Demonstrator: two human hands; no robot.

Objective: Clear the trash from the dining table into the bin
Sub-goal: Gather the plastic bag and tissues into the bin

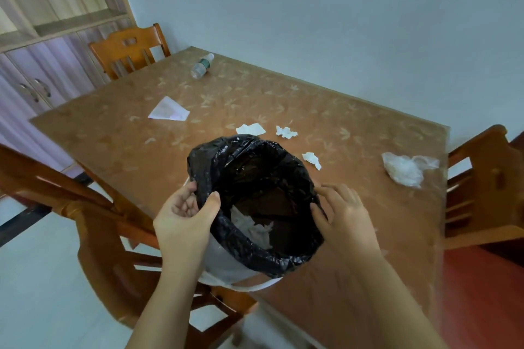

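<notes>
A white bin (226, 266) lined with a black bag (207, 161) is held up over the near edge of the dining table (354, 122). My left hand (184, 218) grips the bag's rim on the left. My right hand (343, 212) touches the rim on the right, fingers pressed on the plastic. White crumpled paper (255, 231) lies inside the bin. On the table lie a folded paper (168, 113), three torn tissue scraps (251, 129) (286, 132) (312, 159), a clear plastic bag (405, 168) and a plastic bottle (202, 66) on its side.
Wooden chairs stand at the far left (127, 51), near left (93, 224) and right (482, 187) of the table. A cabinet (42, 37) fills the left wall. Pale floor tiles (37, 278) lie at the lower left.
</notes>
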